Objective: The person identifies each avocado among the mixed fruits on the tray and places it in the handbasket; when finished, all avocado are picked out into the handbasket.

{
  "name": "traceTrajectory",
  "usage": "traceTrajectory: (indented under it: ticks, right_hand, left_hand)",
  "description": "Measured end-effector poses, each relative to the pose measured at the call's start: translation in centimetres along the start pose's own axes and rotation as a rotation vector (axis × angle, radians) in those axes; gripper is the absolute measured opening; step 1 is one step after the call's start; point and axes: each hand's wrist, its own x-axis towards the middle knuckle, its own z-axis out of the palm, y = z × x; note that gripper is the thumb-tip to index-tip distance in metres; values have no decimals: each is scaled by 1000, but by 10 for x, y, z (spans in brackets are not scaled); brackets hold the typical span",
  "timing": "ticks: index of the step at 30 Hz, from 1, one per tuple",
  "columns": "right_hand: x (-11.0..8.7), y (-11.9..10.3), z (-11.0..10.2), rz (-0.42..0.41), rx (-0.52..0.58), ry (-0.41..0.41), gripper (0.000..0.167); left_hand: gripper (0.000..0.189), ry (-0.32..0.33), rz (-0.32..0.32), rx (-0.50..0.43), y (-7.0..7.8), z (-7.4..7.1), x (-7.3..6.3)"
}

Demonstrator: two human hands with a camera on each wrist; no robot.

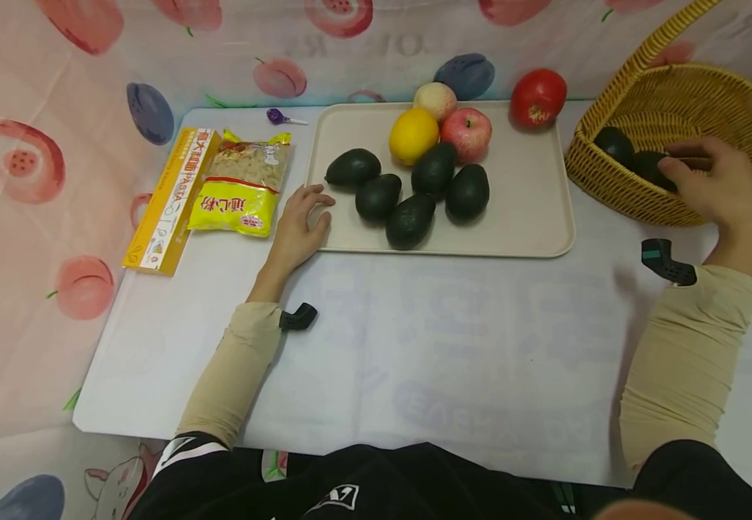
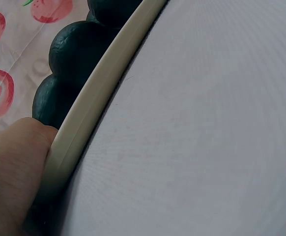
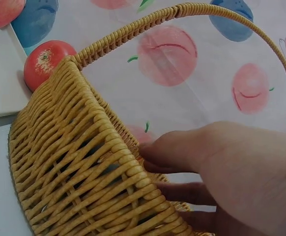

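My left hand (image 1: 300, 224) rests at the left front corner of the beige tray (image 1: 532, 217), fingers over its rim; the left wrist view shows the hand against the tray edge (image 2: 91, 103). Several dark green avocados (image 1: 411, 220) lie on the tray close by. On the right, my right hand (image 1: 716, 180) reaches into the wicker basket (image 1: 636, 206), thumb and fingers apart at an avocado (image 1: 649, 170). Another avocado (image 1: 612, 144) lies beside that one. In the right wrist view the basket wall (image 3: 84, 147) hides what lies below the fingertips.
A lemon (image 1: 413, 136), an apple (image 1: 468, 133) and a pale peach (image 1: 435, 101) sit at the tray's back; a red pomegranate (image 1: 538, 99) is at its back right corner. Left stand a pasta box (image 1: 170, 202), a yellow pasta bag (image 1: 242, 184) and a purple lollipop (image 1: 276, 116). The basket handle (image 3: 177, 12) arches high.
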Motion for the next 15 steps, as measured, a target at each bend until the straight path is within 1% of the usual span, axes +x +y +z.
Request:
traceTrajectory:
  ticks: [5, 13, 15]
  right_hand:
    - [-3, -1, 0, -27, 42, 55, 52]
    - [-6, -10, -1, -71, 148, 95, 43]
    - [-6, -13, 0, -93, 160, 110, 41]
  left_hand:
    - [21, 2, -2, 0, 0, 0, -1]
    - [21, 5, 7, 6, -1, 0, 0]
    - [21, 5, 7, 5, -1, 0, 0]
